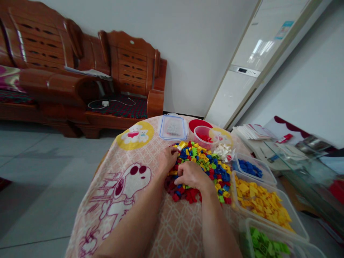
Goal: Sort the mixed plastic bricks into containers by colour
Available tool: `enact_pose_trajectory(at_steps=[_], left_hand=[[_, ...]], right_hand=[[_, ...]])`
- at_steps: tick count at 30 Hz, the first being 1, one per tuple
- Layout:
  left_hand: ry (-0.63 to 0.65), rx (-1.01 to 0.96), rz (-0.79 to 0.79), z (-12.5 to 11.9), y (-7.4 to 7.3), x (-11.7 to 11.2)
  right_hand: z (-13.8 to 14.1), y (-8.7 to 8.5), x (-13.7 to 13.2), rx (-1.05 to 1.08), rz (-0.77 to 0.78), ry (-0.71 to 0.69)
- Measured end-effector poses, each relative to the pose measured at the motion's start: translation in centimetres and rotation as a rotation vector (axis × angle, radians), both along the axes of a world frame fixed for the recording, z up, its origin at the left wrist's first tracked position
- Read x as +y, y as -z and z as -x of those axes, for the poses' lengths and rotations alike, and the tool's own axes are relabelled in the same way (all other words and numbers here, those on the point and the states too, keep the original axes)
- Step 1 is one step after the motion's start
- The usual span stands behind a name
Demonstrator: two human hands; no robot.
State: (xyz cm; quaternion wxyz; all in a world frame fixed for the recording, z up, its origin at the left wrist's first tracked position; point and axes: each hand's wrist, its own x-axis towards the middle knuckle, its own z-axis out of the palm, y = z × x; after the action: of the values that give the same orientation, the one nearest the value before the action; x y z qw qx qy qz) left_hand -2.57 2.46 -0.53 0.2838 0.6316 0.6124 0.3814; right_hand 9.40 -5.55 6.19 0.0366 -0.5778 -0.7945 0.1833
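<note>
A heap of mixed toy building bricks (212, 172) in red, blue, yellow, green and white lies on the cloth-covered table. At the heap's left edge my left hand (168, 158) has its fingers curled together; whatever they pinch, if anything, is too small to make out. My right hand (192, 175) reaches over the heap's near left part, thumb and forefinger apart, fingertips close to the bricks. No brick shows between them. Small white bricks (223, 152) form a separate pile at the heap's far right.
Along the right stand clear tubs of blue bricks (249, 168), yellow bricks (263, 204) and green bricks (268, 243). Behind the heap are a round tub (200, 132) with red bricks, a red lid (197, 124) and a blue-rimmed lid (173, 127). Wooden chairs (131, 68) stand beyond the table.
</note>
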Motion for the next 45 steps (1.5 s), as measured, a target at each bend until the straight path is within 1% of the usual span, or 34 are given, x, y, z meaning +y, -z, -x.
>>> enact_pose_trajectory(at_steps=[4, 7, 9, 12, 16, 18, 21, 25, 28, 31, 33, 35, 37, 38, 40, 41, 43, 45], left_hand=[[0.01, -0.005, 0.006, 0.1, 0.2, 0.2], [0.02, -0.019, -0.002, 0.1, 0.3, 0.2], [0.014, -0.012, 0.001, 0.1, 0.3, 0.2], [0.02, -0.009, 0.005, 0.2, 0.1, 0.1], [0.022, -0.018, -0.02, 0.1, 0.1, 0.1], [0.02, -0.023, -0.03, 0.1, 0.3, 0.1], [0.01, -0.02, -0.025, 0.0, 0.4, 0.2], [0.007, -0.02, -0.026, 0.0, 0.5, 0.3], [0.001, -0.008, -0.032, 0.0, 0.4, 0.2], [0.0, 0.0, -0.031, 0.0, 0.4, 0.2], [0.005, -0.002, -0.034, 0.0, 0.4, 0.2], [0.006, -0.002, -0.034, 0.1, 0.4, 0.2], [0.004, 0.0, -0.027, 0.1, 0.3, 0.1], [0.004, -0.002, -0.022, 0.0, 0.3, 0.1], [0.005, -0.004, -0.014, 0.0, 0.2, 0.1], [0.004, -0.003, -0.011, 0.0, 0.2, 0.1], [0.004, 0.003, -0.01, 0.0, 0.1, 0.0], [0.005, 0.007, -0.01, 0.0, 0.1, 0.0]], right_hand=[[1.9, -0.3, -0.9, -0.226, -0.069, -0.013], [2.5, -0.2, -1.3, -0.29, -0.102, -0.021], [2.3, -0.1, -1.3, -0.278, -0.108, -0.032], [1.4, -0.1, -1.0, -0.186, -0.107, -0.03], [-0.4, -0.4, -0.3, 0.001, -0.105, 0.039], [-1.5, -0.4, 0.1, 0.124, -0.119, 0.102], [-3.4, 0.2, 0.7, 0.338, -0.174, 0.228], [-6.4, 1.0, 1.4, 0.606, -0.226, 0.464], [-8.6, 1.4, 1.7, 0.747, -0.382, 0.662], [-10.7, 1.7, 1.8, 0.818, -0.624, 0.886], [-12.0, 1.9, 1.6, 0.796, -0.815, 1.02], [-13.2, 2.0, 1.2, 0.731, -0.993, 1.136], [-14.2, 2.0, 0.7, 0.632, -1.133, 1.235], [-14.6, 1.9, 0.4, 0.572, -1.179, 1.272], [-15.0, 1.6, 0.0, 0.454, -1.205, 1.32], [-15.1, 1.4, -0.1, 0.408, -1.182, 1.322], [-14.9, 1.1, -0.2, 0.34, -1.104, 1.29], [-14.6, 1.1, -0.1, 0.294, -1.033, 1.225]])
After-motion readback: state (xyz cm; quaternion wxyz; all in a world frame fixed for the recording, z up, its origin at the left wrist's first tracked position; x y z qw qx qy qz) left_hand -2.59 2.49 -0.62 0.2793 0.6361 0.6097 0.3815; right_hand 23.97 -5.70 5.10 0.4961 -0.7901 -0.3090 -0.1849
